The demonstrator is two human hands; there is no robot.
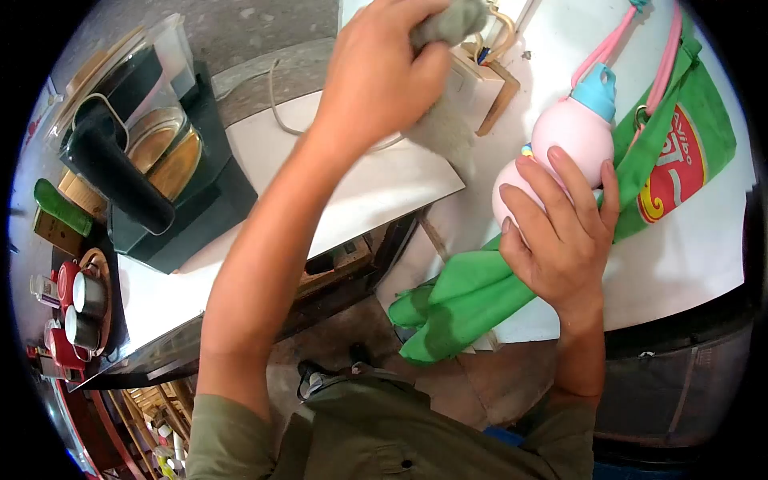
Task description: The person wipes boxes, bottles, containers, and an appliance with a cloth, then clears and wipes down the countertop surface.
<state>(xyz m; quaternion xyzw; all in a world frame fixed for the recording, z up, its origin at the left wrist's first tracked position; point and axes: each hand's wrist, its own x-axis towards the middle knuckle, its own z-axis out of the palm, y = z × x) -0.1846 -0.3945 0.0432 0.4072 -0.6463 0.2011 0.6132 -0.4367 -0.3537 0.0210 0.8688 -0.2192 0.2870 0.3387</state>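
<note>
My left hand (388, 68) is closed round a greyish cloth (452, 22) at the top centre. More of the fuzzy grey cloth hangs blurred below the wrist, over the white surface. My right hand (560, 232) lies over a pink, double-bulb water bottle (572, 132) with a light blue cap and pink strap, thumb on one side and fingers curved across it. The lower bulb is partly hidden by the fingers. Beneath the bottle and hand spreads a green bag (472, 300) with a red and yellow printed panel.
Dark knife-block-like holder with clear containers (172, 216) stands on the left of the white counter (352, 188). Pots on a round tray (94, 300) are further left. A wooden bracket with wires (496, 76) is at the back. A pale cord (276, 104) crosses the counter.
</note>
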